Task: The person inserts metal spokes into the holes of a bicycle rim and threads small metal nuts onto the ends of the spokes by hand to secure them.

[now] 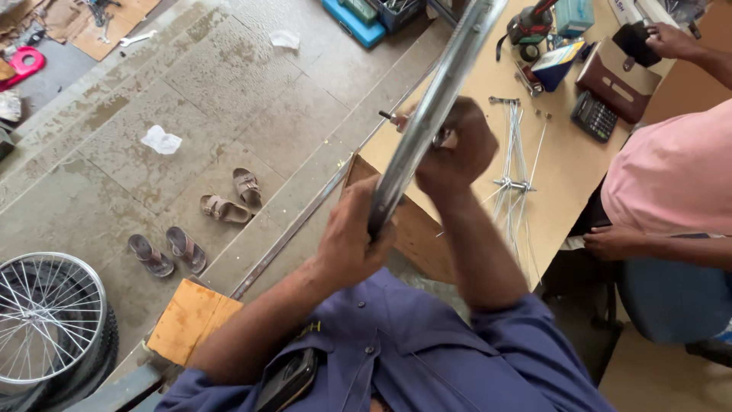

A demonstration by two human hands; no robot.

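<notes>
A shiny metal wheel rim runs edge-on from the top of the view down to my chest. My left hand is closed around its lower part. My right hand is closed higher up on the rim, gripping a small tool with a dark tip that sticks out to the left of the rim. A bundle of thin metal spokes lies on the wooden table just right of my right hand.
Another person in a pink shirt sits at the right, one hand on a black wallet. A calculator, brown pouch and boxes lie on the table. Sandals and a spoked wheel are on the floor at left.
</notes>
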